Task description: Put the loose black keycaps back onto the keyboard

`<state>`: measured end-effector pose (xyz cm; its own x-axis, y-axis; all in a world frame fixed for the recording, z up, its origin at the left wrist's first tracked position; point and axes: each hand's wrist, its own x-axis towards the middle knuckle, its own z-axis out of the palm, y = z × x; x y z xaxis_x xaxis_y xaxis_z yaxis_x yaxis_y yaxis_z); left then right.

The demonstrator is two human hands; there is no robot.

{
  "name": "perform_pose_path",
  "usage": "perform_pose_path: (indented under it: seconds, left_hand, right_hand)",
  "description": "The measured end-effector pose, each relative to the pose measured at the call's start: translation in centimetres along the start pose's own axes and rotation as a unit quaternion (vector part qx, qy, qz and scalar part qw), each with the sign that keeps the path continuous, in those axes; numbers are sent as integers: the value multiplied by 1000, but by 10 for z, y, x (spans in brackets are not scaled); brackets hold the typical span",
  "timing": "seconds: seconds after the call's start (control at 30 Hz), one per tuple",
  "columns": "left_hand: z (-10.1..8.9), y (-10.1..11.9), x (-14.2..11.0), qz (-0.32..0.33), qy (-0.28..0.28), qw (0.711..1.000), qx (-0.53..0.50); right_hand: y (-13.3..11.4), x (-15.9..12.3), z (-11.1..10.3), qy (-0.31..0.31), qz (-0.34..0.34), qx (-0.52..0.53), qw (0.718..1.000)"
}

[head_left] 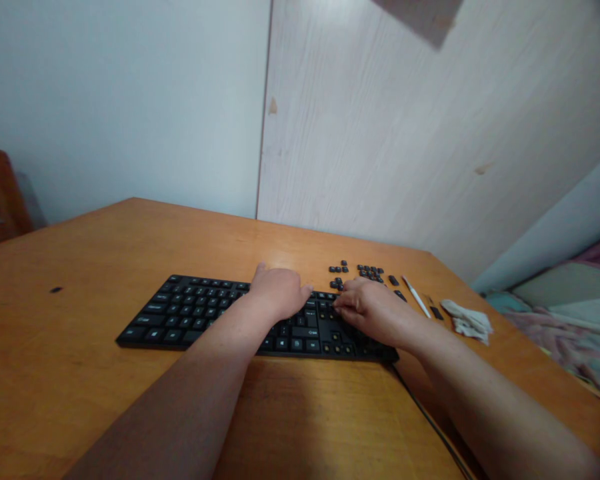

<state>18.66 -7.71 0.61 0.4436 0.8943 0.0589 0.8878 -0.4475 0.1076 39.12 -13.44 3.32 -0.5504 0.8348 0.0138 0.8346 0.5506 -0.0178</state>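
Observation:
A black keyboard (pixel 180 310) lies across the wooden table. Several keys are off its right-hand section (pixel 334 343), where bare key sockets show. My left hand (pixel 279 292) rests on the middle of the keyboard, its thumb stretched out to the right; its other fingers are mostly hidden behind the hand. Over the bare section, my right hand (pixel 367 307) has its fingers drawn together at the keys. Whatever is between those fingertips is too small to make out. Loose black keycaps (pixel 370 271) lie in groups just beyond the keyboard's right end.
To the right lie a white pen-like tool (pixel 417 297), a small black-handled tool (pixel 435 311) and a crumpled pale cloth (pixel 467 320). A cable (pixel 430 420) runs off the keyboard's near right corner. One small dark piece (pixel 56 289) sits far left. Walls stand behind the table (pixel 95 253).

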Motion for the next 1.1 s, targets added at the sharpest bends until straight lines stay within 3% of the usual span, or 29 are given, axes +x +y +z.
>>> perform_pose_path:
  seconds: [0.57, 0.83, 1.1]
  left_hand:
    - [1, -1, 0, 1, 8, 1000, -11]
    - [1, -1, 0, 10, 8, 1000, -8]
    - [1, -3, 1, 17, 17, 1000, 1]
  right_hand:
    - [3, 0, -2, 20, 7, 39, 999]
    - [50, -1, -3, 108, 113, 62, 986]
    - [95, 25, -3, 84, 207, 27, 974]
